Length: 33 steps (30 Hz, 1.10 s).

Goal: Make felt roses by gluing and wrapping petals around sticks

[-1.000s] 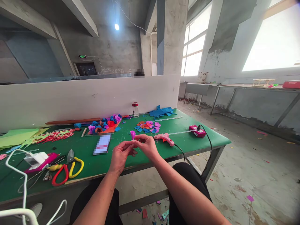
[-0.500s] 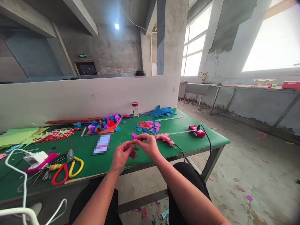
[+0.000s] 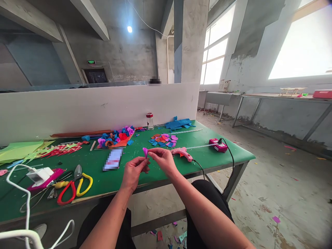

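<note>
A small purple paper flower (image 3: 145, 152), rolled into a narrow bud, stands upright between my hands above the green table. My left hand (image 3: 135, 170) pinches its lower end between thumb and fingers. My right hand (image 3: 162, 158) has its thumb and index finger pressed together at the flower's right side, touching it. Just beyond the right hand lies a pink glue gun (image 3: 184, 153), partly hidden by that hand. Behind the hands is a pile of cut paper petals (image 3: 164, 139) in purple, orange and blue.
Finished paper flowers (image 3: 116, 136) lie at the back left, near a phone (image 3: 113, 159). Red-and-yellow-handled snips (image 3: 75, 186) rest at the front left edge. A glass jar (image 3: 149, 121), blue paper (image 3: 178, 123) and a pink power box (image 3: 218, 145) stand farther back and right.
The purple flower has shifted slightly left and turned more upright, showing more of its side. My right fingertips have moved a little left and down along it.
</note>
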### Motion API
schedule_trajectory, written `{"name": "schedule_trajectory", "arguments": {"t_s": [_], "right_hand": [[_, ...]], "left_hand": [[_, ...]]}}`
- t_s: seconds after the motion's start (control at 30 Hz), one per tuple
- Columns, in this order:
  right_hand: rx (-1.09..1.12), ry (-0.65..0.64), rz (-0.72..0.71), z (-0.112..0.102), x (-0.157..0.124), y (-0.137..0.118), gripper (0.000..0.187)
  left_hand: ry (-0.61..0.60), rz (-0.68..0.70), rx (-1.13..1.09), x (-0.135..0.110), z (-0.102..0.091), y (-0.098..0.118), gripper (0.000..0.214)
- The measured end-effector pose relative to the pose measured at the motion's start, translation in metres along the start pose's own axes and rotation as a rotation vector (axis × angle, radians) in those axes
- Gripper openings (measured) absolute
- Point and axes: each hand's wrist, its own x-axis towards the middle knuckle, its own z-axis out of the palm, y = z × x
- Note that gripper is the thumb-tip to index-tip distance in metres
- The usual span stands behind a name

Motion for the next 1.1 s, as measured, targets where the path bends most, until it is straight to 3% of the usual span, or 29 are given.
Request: {"name": "schedule_trajectory", "arguments": {"t_s": [0.53, 0.8, 0.93, 1.1], "right_hand": [[-0.251, 0.105, -0.102, 0.002, -0.004, -0.012, 0.021], [-0.105, 0.093, -0.028, -0.002, 0.0, -0.006, 0.039], [-0.216, 0.012, 0.018, 0.001, -0.003, -0.002, 0.027], [-0.307, 0.073, -0.033, 0.006, -0.007, -0.005, 0.016]], "left_hand": [[-0.071, -0.027, 0.021, -0.002, 0.005, -0.001, 0.028], [0.003, -0.045, 0.012, 0.0, 0.004, -0.002, 0.032], [0.026, -0.028, -0.019, 0.001, 0.004, -0.001, 0.032], [0.03, -0.015, -0.038, 0.0, 0.006, 0.002, 0.034]]}}
